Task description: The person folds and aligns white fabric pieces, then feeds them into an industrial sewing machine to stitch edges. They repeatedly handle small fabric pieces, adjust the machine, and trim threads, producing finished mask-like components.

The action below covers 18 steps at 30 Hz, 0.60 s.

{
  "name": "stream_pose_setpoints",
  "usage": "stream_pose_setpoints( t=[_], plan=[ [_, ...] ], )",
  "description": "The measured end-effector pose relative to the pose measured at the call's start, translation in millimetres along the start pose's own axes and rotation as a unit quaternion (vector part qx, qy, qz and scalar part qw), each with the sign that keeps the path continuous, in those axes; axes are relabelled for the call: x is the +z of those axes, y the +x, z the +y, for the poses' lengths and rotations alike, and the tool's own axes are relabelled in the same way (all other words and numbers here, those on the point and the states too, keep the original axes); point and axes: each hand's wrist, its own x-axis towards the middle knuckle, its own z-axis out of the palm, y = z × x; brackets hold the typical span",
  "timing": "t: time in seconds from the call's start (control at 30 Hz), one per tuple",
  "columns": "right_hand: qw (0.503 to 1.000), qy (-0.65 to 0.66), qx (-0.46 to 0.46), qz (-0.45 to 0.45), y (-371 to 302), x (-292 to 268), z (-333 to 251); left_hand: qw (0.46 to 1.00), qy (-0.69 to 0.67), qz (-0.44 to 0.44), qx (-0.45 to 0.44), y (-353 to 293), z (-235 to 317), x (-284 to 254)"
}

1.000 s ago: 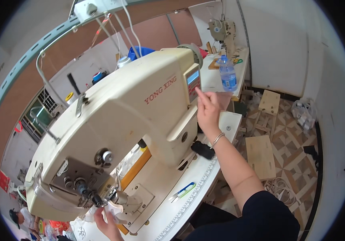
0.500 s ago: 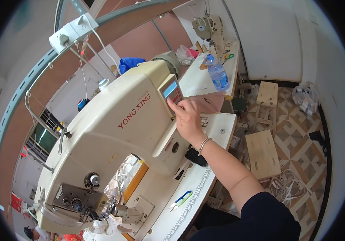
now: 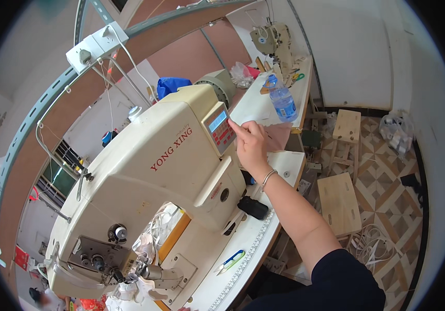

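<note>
My right hand reaches to the control panel on a large cream sewing machine. Its index finger is stretched out to the panel's upper right edge, beside the lit screen; the other fingers curl loosely and hold nothing. Whether the fingertip presses a key I cannot tell. At the lower edge shows only a sliver of skin, perhaps my left hand; its fingers are hidden. White material lies under the machine's head. Blue-and-green thread snips rest on the white table.
A measuring tape strip runs along the table's front edge, near a black object. Behind stand a water bottle and another sewing machine. Wooden stools and loose cables are on the floor at the right.
My right index finger has moved from the panel's lower left side to its upper right edge, uncovering the keys. The view has shifted slightly.
</note>
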Motion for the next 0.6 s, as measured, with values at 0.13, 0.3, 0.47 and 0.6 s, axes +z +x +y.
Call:
stream_pose_setpoints(
  t=[0.13,0.3,0.47,0.6],
  plan=[
    [1.000,0.027,0.005,-0.004,-1,11,4,1.000,0.001,-0.003,-0.004,0,2,-1],
    [0.997,0.068,0.028,0.002,0,11,4,1.000,0.011,0.001,-0.007,-2,-2,1],
    [0.999,0.041,0.010,0.018,1,14,4,1.000,0.004,-0.006,-0.016,-3,-4,0],
    [1.000,0.028,-0.008,0.005,2,9,7,1.000,0.003,-0.008,-0.023,-4,-6,3]
  ],
)
